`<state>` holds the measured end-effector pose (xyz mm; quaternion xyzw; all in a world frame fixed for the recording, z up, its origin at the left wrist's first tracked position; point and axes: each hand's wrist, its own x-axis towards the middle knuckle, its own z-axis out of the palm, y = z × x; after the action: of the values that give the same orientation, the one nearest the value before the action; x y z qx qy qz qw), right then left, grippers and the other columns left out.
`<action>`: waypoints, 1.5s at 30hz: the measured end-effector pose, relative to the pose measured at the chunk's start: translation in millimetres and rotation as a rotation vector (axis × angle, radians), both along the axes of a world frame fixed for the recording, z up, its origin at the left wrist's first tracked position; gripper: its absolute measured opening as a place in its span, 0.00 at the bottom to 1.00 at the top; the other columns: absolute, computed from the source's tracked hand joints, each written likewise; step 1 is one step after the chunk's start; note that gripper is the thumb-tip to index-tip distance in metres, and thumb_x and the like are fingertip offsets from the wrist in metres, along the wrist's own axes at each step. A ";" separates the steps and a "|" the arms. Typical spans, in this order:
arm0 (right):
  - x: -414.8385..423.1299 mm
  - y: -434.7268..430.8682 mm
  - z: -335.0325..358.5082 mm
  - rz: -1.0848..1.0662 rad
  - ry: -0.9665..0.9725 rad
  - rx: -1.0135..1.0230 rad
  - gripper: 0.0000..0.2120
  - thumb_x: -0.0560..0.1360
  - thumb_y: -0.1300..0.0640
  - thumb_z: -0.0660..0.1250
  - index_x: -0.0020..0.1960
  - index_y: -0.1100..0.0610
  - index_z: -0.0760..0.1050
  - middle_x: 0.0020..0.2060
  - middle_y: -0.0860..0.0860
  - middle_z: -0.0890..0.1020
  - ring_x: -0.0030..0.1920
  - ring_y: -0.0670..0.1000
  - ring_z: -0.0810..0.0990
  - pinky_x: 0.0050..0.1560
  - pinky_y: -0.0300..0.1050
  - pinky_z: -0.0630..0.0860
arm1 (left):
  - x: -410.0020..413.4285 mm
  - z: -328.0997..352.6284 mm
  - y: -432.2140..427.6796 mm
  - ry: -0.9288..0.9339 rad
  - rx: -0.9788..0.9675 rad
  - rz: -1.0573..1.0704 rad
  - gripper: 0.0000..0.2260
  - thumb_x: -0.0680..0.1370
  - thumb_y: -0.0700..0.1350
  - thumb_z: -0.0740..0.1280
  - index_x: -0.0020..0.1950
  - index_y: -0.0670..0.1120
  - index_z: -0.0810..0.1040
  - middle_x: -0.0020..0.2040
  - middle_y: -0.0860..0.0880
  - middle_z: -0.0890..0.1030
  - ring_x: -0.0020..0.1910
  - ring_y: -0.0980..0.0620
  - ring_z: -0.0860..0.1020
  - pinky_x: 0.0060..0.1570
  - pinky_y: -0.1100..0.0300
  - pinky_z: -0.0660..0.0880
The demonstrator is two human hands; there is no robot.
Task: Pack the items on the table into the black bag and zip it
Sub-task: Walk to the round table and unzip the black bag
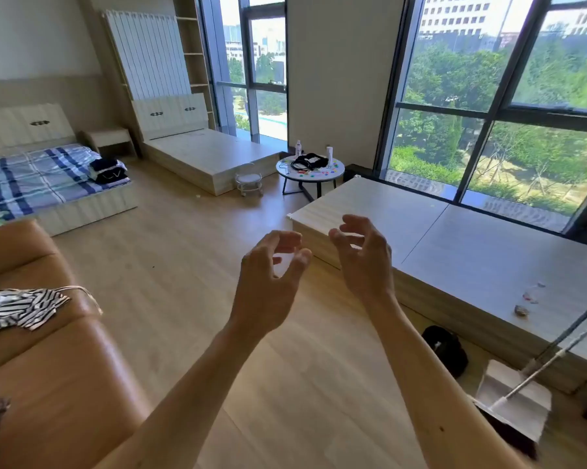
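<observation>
While my left hand (pixel 268 282) and right hand (pixel 363 262) hover loosely curled and empty, the soft black bag (pixel 310 161) lies among small coloured items (pixel 331 169) on the round white table (pixel 319 180) well ahead, so the approach step comes first, I judge.

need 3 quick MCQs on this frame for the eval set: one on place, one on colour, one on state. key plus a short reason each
1. Where is the black bag?
A) on the round table
B) on a chair
C) on the person's shoulder

2. What colour is the sofa?
A) grey
B) brown
C) green

3. What do the left hand and right hand hold?
A) the bag's strap
B) a cup each
C) nothing

Key:
1 A, the bag lies on the tabletop among small items.
2 B, its cushions are tan-brown.
3 C, both hands are raised in mid-air, fingers loosely curled around nothing.
</observation>
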<state>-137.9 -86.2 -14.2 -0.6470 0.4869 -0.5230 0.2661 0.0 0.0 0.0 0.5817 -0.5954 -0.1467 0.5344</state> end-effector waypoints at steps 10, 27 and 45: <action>16.1 -146.3 -4.0 0.048 -0.098 0.069 0.13 0.78 0.53 0.69 0.62 0.53 0.77 0.49 0.42 0.80 0.47 0.34 0.78 0.49 0.40 0.76 | 16.8 -1.4 -119.6 0.089 -0.005 0.101 0.13 0.77 0.53 0.64 0.58 0.52 0.80 0.53 0.59 0.83 0.55 0.63 0.80 0.57 0.60 0.77; 182.1 -403.2 -13.0 0.125 -0.055 0.127 0.14 0.78 0.53 0.70 0.62 0.52 0.78 0.50 0.43 0.82 0.47 0.35 0.79 0.46 0.33 0.73 | 176.3 -19.3 -378.0 0.242 0.024 0.078 0.10 0.77 0.53 0.65 0.56 0.54 0.80 0.51 0.58 0.84 0.54 0.62 0.81 0.53 0.67 0.74; 356.1 -732.5 -31.3 0.126 -0.113 0.161 0.12 0.78 0.54 0.69 0.62 0.51 0.77 0.52 0.45 0.83 0.49 0.38 0.81 0.39 0.27 0.72 | 361.8 -26.0 -710.7 0.211 0.083 0.034 0.10 0.76 0.54 0.65 0.55 0.55 0.80 0.51 0.61 0.84 0.54 0.63 0.80 0.54 0.66 0.75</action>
<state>218.2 -818.7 -45.5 -0.6223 0.4699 -0.5000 0.3768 361.8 -710.7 -26.0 0.5947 -0.5191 -0.2225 0.5722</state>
